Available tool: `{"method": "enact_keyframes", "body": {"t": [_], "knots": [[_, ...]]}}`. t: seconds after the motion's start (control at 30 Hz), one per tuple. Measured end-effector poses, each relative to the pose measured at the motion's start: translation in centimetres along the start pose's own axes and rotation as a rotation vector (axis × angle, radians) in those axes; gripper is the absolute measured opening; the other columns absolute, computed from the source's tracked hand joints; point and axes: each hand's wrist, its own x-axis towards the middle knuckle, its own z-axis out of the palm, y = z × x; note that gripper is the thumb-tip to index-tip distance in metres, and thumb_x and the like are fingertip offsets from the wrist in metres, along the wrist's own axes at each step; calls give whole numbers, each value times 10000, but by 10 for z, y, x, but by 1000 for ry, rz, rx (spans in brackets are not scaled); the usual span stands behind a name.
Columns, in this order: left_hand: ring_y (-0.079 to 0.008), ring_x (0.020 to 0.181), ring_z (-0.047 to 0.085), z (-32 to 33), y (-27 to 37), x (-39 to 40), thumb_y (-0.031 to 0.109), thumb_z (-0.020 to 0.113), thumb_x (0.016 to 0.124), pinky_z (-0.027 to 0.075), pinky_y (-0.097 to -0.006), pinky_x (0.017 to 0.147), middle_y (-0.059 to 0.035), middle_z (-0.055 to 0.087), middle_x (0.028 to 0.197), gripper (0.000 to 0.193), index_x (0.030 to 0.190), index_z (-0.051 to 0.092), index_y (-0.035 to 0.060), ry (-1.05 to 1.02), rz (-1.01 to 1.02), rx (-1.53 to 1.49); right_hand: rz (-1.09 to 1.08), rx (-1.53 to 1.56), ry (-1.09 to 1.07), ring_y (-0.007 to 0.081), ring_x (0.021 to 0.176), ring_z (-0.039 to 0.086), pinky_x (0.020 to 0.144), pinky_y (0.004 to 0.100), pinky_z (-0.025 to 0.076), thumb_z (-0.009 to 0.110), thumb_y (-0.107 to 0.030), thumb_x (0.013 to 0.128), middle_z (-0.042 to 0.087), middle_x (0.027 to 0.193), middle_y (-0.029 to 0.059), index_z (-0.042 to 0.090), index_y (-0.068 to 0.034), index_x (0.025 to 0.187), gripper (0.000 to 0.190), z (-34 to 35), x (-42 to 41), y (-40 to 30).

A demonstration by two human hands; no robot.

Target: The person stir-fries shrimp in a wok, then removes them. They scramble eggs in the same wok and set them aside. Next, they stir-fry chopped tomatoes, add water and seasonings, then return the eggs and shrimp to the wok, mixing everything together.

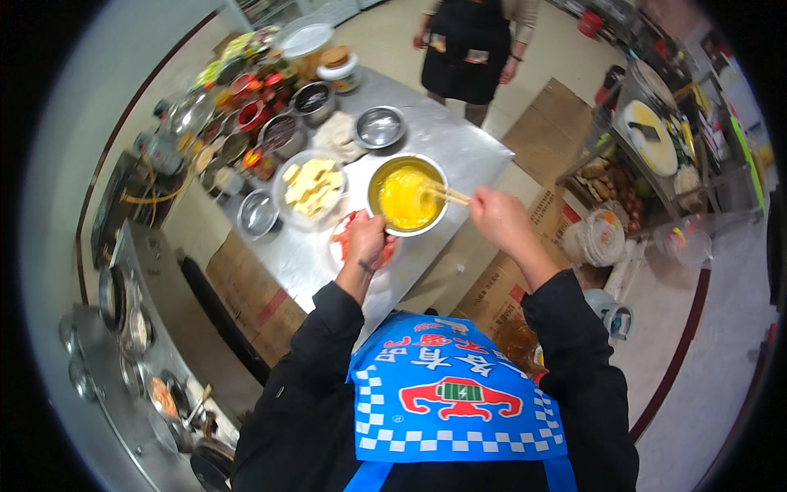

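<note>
My left hand [367, 238] grips the near left rim of a metal bowl [438, 165] of yellow beaten egg [403, 200]. In my right hand [497, 214] is a pair of wooden chopsticks [452, 195], whose far ends dip into the egg and look blurred. Partly behind my left hand and the bowl, red pieces [340, 238], perhaps cut tomato, lie in a pale container. To the left of the metal bowl stands a clear plastic bowl of pale yellow chunks [312, 187]. An empty metal bowl [380, 127] rests beyond the egg bowl, beside a whitish cloth [336, 138].
Jars, pots and seasoning containers crowd the far left of the steel table [455, 138]. A small metal bowl [257, 213] is near its left edge. Beyond the table stands a person in a black apron [467, 52]. Shelving with a white cutting board [650, 138] is at right.
</note>
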Motion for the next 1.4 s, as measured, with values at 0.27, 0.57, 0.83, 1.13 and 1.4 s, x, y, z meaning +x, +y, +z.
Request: {"method": "enact_keyframes", "body": {"t": [0.27, 0.57, 0.83, 1.13, 1.4], "knots": [[-154, 478, 567, 220, -68, 121, -27, 443, 861, 437, -247, 415, -136, 647, 776, 164, 997, 533, -33, -251, -234, 168, 346, 76, 76, 417, 775, 623, 701, 522, 486, 505, -236, 895, 649, 807, 206, 618, -46, 829, 231, -49, 13, 190], [-163, 507, 573, 407, -107, 251, -25, 453, 861, 464, -266, 442, -125, 638, 794, 178, 1010, 549, -33, -418, -289, 291, 634, 148, 125, 407, 774, 629, 705, 509, 498, 523, -225, 884, 660, 811, 189, 634, -56, 866, 203, -122, 84, 340], [-141, 531, 563, 547, -132, 386, 20, 460, 872, 445, -264, 441, -89, 609, 775, 117, 974, 518, 15, -519, -234, 311, 674, 285, 277, 412, 798, 632, 721, 517, 493, 520, -219, 888, 667, 854, 195, 650, -39, 865, 224, -162, 205, 485], [-133, 521, 550, 703, -129, 570, 40, 473, 874, 420, -245, 409, -89, 618, 776, 119, 992, 490, 43, -454, -280, 324, 542, 580, 295, 419, 921, 627, 806, 476, 492, 563, -338, 916, 648, 972, 260, 607, 20, 1067, 391, -242, 384, 625], [-133, 517, 554, 892, -119, 714, 24, 473, 865, 416, -232, 419, -73, 627, 777, 120, 976, 518, 35, -677, -352, 409, 861, 717, 637, 342, 974, 649, 846, 417, 499, 569, -450, 898, 669, 1050, 216, 514, -22, 1316, 601, -341, 475, 785]]}}
